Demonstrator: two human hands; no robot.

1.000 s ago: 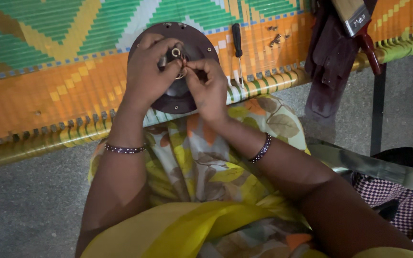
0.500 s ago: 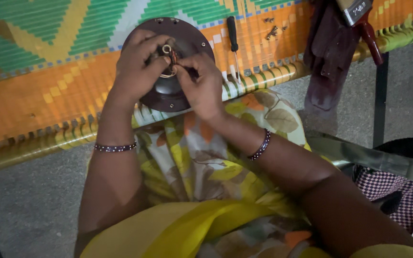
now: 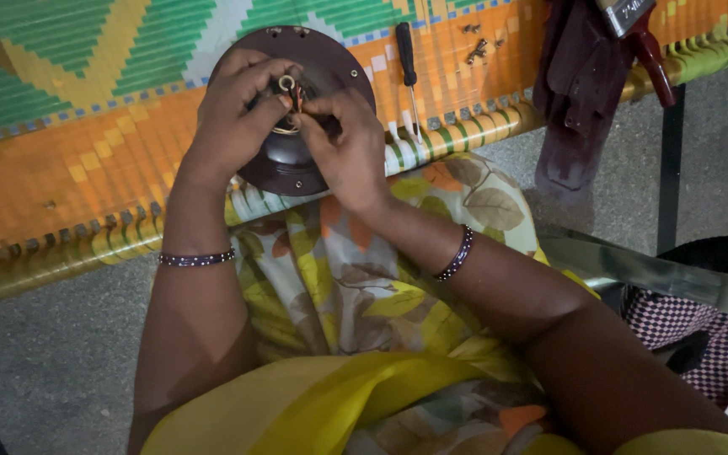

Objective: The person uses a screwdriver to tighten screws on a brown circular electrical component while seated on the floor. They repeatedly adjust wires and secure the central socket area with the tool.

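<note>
Wires point(image 3: 290, 101) pinched between left hand point(image 3: 233, 126) and right hand point(image 3: 343, 139) | over round brown housing point(image 3: 284, 164) (centre).

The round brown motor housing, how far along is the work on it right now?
Done: the round brown housing lies open-side up on the woven cot, with loose screws and a screwdriver set aside. In hand: the left hand and right hand pinch thin wires at its centre. Left: the wires look unfinished, and the screws are not yet in.
</note>
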